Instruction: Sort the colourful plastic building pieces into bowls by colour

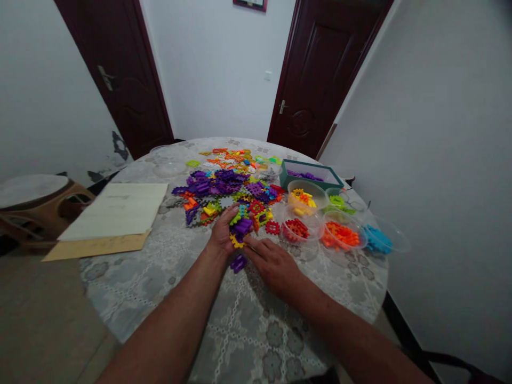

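Note:
A heap of coloured interlocking plastic pieces (228, 186) lies spread over the middle of a round table (160, 266). My left hand (222, 232) is curled around a small cluster of purple, yellow and green pieces (242, 226) at the near edge of the heap. My right hand (274, 264) lies flat on the cloth just right of it, fingers stretched toward the cluster. A single purple piece (239, 263) sits on the cloth between my two hands.
Clear bowls at the right hold sorted pieces: yellow (304, 198), red (296, 229), orange (340, 236), blue (378, 241), green (338, 201). A teal box (310, 170) holds purple ones. Paper sheets on cardboard (116, 210) lie at the left. A stool (36, 205) stands beyond the table.

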Demonstrator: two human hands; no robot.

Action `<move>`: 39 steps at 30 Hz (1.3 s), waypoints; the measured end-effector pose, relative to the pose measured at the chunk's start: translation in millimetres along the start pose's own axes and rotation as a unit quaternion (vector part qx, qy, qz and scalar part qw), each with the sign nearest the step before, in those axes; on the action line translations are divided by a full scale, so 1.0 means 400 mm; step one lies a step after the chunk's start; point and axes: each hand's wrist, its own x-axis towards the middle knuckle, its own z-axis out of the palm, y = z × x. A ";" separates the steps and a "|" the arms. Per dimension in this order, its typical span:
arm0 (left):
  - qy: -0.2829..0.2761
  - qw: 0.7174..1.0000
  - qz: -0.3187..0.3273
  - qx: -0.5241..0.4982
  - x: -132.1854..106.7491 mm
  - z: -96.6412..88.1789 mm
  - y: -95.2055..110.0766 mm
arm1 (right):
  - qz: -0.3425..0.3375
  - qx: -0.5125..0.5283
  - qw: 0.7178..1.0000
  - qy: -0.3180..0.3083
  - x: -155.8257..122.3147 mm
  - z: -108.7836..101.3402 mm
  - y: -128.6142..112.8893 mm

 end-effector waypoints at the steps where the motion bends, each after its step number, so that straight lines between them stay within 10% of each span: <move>1: 0.005 1.000 0.000 -0.003 0.000 0.000 0.000 | -0.006 0.007 1.000 0.007 -0.003 0.001 -0.001; 11: 0.023 0.999 0.013 -0.030 0.005 0.000 0.005 | 0.096 0.162 0.975 0.120 -0.035 -0.061 0.009; 24: 0.025 1.000 0.011 -0.013 -0.005 0.013 0.021 | 0.373 -0.030 0.914 0.157 0.013 -0.207 0.446; 30: 0.014 1.000 0.011 -0.020 -0.001 0.006 0.011 | 0.260 -0.016 0.941 0.215 0.007 -0.173 0.316; 35: 0.013 1.000 0.011 -0.013 0.000 0.003 0.008 | 0.134 0.096 0.979 0.116 0.034 -0.111 0.104; 39: 0.010 0.999 0.027 -0.014 0.003 -0.001 0.011 | 0.102 0.101 0.988 0.062 0.047 -0.099 0.048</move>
